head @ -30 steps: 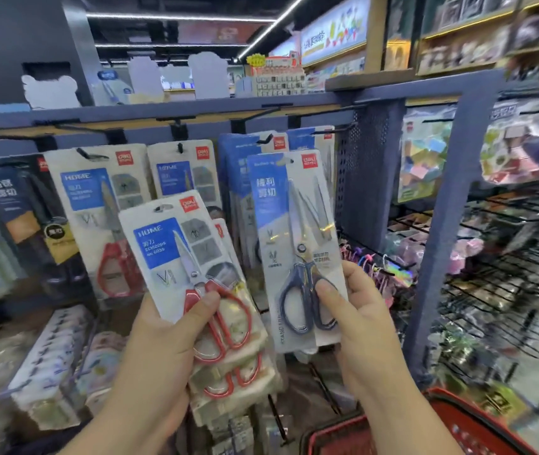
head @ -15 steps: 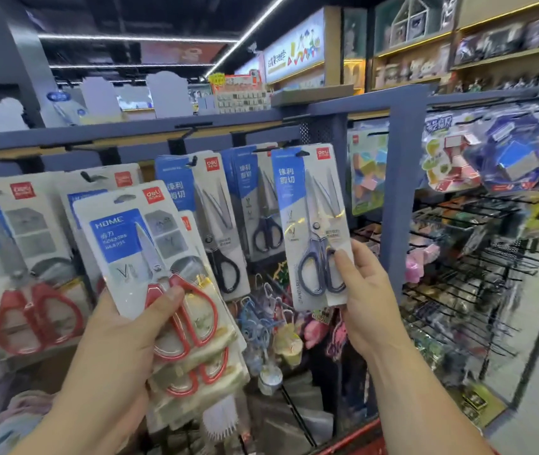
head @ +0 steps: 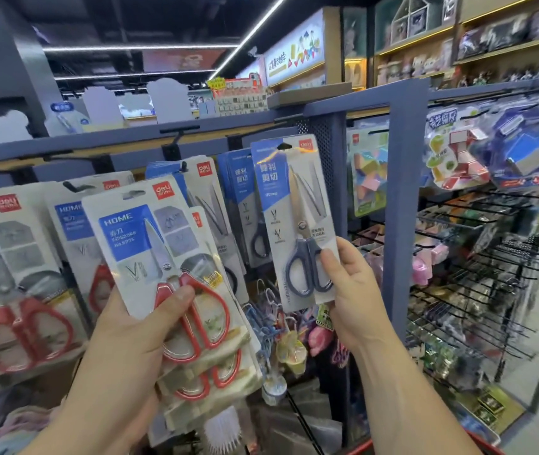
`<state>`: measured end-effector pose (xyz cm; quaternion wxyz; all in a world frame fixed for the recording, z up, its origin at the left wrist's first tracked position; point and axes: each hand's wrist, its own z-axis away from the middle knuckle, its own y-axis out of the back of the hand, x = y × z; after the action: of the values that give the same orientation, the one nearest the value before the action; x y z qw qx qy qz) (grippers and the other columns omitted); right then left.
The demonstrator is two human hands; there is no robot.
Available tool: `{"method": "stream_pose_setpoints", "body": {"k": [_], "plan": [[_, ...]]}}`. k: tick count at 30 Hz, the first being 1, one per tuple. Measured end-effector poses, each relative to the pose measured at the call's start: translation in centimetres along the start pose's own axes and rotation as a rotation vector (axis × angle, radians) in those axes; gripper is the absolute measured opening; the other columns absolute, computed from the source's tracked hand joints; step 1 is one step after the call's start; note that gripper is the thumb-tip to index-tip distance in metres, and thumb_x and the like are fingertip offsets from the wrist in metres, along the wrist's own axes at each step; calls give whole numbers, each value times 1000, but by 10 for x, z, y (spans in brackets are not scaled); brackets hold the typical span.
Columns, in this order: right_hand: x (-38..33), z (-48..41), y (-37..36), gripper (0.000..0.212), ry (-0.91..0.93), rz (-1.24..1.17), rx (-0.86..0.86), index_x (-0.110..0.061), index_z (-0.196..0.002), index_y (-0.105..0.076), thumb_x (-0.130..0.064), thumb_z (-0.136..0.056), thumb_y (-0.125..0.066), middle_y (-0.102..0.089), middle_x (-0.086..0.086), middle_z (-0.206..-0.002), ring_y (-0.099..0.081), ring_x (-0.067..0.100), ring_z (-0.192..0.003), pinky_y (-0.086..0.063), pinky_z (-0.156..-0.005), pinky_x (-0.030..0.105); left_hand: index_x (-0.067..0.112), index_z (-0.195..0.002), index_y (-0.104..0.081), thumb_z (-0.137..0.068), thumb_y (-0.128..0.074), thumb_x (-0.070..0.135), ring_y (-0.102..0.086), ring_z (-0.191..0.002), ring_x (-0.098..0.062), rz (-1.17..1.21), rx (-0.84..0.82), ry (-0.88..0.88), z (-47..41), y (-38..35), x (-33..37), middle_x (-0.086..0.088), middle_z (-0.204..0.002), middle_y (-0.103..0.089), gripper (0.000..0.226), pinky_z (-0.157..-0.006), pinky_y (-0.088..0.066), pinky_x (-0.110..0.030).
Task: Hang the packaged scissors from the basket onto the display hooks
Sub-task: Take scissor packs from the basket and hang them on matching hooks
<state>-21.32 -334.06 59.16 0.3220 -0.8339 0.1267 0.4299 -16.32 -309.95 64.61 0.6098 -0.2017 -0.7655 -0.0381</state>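
At far left, hanging red packs (head: 15, 274) fill the display. Your left hand (head: 130, 339) grips a stack of red-handled scissors packs (head: 143, 244), thumb across the front handles. Your right hand (head: 353, 290) pinches the blue-handled scissors pack (head: 294, 208) near its lower right corner, upright before the hanging blue packs (head: 242, 198); whether it sits on a hook is unclear. The basket (head: 483, 441) rim shows bottom right.

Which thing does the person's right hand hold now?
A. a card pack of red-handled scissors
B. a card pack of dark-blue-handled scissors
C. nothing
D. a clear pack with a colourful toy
B: the right hand pinches the lower part of the white card pack of dark-blue-handled scissors; the left hand grips the red-handled scissor packs.
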Motion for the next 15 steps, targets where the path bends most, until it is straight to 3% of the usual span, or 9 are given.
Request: {"method": "stream_pose_setpoints", "body": {"k": [3,6,10,12,15], "plan": [[-3,-8,-2,19,-19,56,37,-18,-115,-72,-24,-100,-62,-79,4,-107,-73,20,-95,-57,-85,40,36,-122,-72,-79,-74,26,-77,-105,-31,-7,-3,3,-1,0,0,-5,-112,-81,45,-94,-57,-58],[-1,-15,-3,16,-6,120,65,-19,-111,-74,-15,-104,-60,-80,2,-104,-73,18,-92,-59,-80,35,35,-126,-71,-77,-73,28,-78,-105,-25,-14,-14,7,-1,2,2,-1,-113,-81,49,-100,-55,-57],[9,-41,-12,10,-33,274,140,-19,-98,-76,-25,-101,-68,-78,8,-96,-68,18,-84,-53,-74,38,32,-126,-72,-77,-75,26,-76,-109,-31,9,-7,26,-2,9,3,-4,-115,-80,50,-106,-50,-64],[18,-58,-18,18,-72,365,185,-18,-89,-75,-33,-98,-71,-74,8,-87,-62,18,-76,-48,-69,38,31,-127,-72,-80,-74,25,-75,-112,-33,13,-21,37,-3,14,2,-6,-117,-80,48,-107,-48,-65],[30,-77,-27,35,-132,510,194,-13,-72,-62,-38,-96,-71,-53,-1,-65,-44,17,-62,-33,-61,35,31,-129,-72,-83,-72,25,-75,-112,-33,20,-26,54,-2,20,2,-7,-118,-79,47,-105,-49,-67]]}}
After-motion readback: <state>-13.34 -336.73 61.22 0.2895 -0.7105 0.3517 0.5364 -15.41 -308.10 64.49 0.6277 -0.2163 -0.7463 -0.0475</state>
